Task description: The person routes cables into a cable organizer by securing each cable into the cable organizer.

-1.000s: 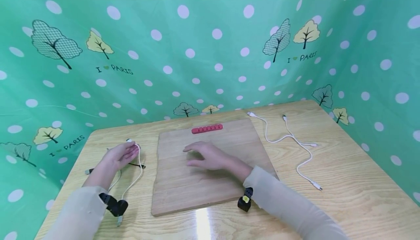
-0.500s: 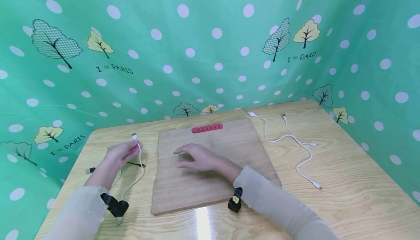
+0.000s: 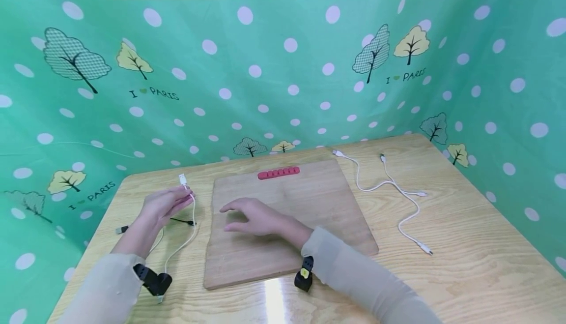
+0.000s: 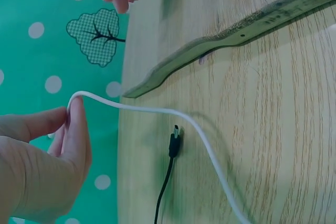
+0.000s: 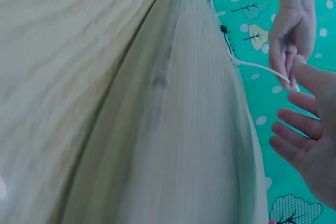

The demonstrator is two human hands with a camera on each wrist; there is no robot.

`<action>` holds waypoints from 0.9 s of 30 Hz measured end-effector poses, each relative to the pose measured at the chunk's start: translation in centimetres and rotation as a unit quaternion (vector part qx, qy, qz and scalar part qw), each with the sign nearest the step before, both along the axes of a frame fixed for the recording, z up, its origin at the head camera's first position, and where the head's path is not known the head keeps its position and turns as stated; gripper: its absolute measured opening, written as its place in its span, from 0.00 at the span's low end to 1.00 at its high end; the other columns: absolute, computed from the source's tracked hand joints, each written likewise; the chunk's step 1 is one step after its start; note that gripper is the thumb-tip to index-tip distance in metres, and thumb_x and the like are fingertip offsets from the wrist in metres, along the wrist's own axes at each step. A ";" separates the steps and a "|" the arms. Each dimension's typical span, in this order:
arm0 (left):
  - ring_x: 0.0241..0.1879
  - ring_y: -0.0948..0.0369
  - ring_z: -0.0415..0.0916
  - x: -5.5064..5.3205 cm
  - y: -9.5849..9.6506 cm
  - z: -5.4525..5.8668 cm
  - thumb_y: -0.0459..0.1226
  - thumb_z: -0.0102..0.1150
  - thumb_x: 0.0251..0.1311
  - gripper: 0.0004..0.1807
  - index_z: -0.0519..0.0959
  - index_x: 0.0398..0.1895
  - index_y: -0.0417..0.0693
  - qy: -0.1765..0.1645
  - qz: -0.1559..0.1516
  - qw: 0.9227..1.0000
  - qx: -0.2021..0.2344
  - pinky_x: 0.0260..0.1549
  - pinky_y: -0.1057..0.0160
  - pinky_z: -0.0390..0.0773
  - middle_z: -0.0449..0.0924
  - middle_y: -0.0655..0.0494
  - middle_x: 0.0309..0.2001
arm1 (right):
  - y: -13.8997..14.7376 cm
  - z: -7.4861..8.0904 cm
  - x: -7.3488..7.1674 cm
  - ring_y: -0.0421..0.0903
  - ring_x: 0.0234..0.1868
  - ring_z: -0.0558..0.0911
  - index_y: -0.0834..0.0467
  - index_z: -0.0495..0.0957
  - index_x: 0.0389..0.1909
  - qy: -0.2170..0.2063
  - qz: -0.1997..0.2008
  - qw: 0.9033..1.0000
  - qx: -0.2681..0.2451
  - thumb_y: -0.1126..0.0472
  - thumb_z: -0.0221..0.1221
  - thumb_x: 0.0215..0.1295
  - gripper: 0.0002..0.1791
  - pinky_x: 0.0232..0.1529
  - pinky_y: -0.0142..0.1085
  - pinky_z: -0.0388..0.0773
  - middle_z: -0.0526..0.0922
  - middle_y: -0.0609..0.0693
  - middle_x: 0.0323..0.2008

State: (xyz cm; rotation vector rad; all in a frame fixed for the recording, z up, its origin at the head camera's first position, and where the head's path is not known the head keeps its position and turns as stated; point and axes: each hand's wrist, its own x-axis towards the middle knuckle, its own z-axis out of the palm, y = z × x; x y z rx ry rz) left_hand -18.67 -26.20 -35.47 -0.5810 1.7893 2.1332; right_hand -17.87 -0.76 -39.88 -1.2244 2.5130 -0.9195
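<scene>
At the left of the table, my left hand (image 3: 162, 205) pinches a white USB cable (image 3: 194, 218) just below its plug, which points up and away. In the left wrist view the cable (image 4: 202, 135) bends over the fingertips and runs down to the right. My right hand (image 3: 254, 217) hovers over the wooden board (image 3: 309, 201), fingers parted and holding nothing; the right wrist view shows the spread fingers too. A black cable's plug (image 4: 175, 142) lies on the table beneath the left hand.
A red cable holder strip (image 3: 278, 172) lies along the board's far edge. Two white cables (image 3: 376, 186) stretch over the table on the right. Another dark-and-grey plug (image 3: 122, 229) rests by the left forearm. A green dotted cloth (image 3: 274, 68) hangs behind.
My left hand has lifted the white cable's plug end slightly, so more of the plug shows. The right hand has moved left across the board towards it.
</scene>
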 end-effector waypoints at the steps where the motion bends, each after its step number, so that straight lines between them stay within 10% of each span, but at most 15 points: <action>1: 0.33 0.69 0.84 0.0 0.1 0.1 0.26 0.54 0.64 0.10 0.78 0.43 0.47 0.003 -0.003 1.000 -0.003 0.44 0.73 0.84 0.85 0.62 0.25 | -0.2 0.0 0.1 0.42 0.68 0.71 0.52 0.70 0.64 -0.001 0.000 1.000 -0.001 0.46 0.55 0.68 0.27 0.71 0.30 0.65 0.74 0.47 0.65; 5: 0.33 0.69 0.84 0.1 0.5 0.4 0.27 0.54 0.64 0.32 0.57 0.70 0.36 0.009 -0.010 1.000 -0.012 0.43 0.73 0.84 0.84 0.63 0.26 | -1.0 0.0 0.2 0.42 0.66 0.73 0.53 0.70 0.65 -0.005 0.006 1.000 -0.009 0.47 0.56 0.68 0.27 0.69 0.28 0.68 0.75 0.48 0.64; 10: 0.34 0.69 0.84 0.2 0.6 0.8 0.28 0.55 0.64 0.38 0.47 0.72 0.32 0.013 -0.022 1.000 -0.010 0.44 0.72 0.84 0.85 0.63 0.27 | -1.9 -0.3 0.5 0.42 0.65 0.74 0.55 0.68 0.66 -0.024 0.014 0.999 -0.017 0.46 0.55 0.68 0.29 0.68 0.26 0.68 0.74 0.48 0.65; 16: 0.36 0.69 0.84 0.4 0.9 1.3 0.30 0.56 0.64 0.36 0.51 0.71 0.33 0.022 -0.044 0.999 -0.016 0.47 0.72 0.83 0.85 0.64 0.30 | -2.5 -0.7 0.8 0.41 0.64 0.75 0.58 0.65 0.67 -0.050 0.014 0.998 -0.030 0.47 0.56 0.68 0.31 0.67 0.24 0.69 0.73 0.49 0.66; 20: 0.37 0.69 0.85 0.5 1.4 1.7 0.28 0.56 0.63 0.16 0.77 0.53 0.47 0.033 -0.056 0.998 -0.006 0.46 0.72 0.84 0.86 0.63 0.30 | -2.8 -1.0 0.9 0.42 0.63 0.76 0.60 0.63 0.69 -0.100 0.006 0.993 -0.065 0.49 0.58 0.67 0.34 0.63 0.23 0.72 0.74 0.51 0.65; 27: 0.38 0.68 0.85 0.5 2.6 2.6 0.26 0.56 0.62 0.11 0.82 0.35 0.51 0.050 -0.074 0.996 0.001 0.47 0.73 0.83 0.86 0.61 0.32 | -3.0 -1.1 0.8 0.46 0.61 0.79 0.60 0.65 0.67 -0.233 -0.019 0.960 -0.152 0.56 0.60 0.65 0.31 0.60 0.24 0.76 0.77 0.55 0.61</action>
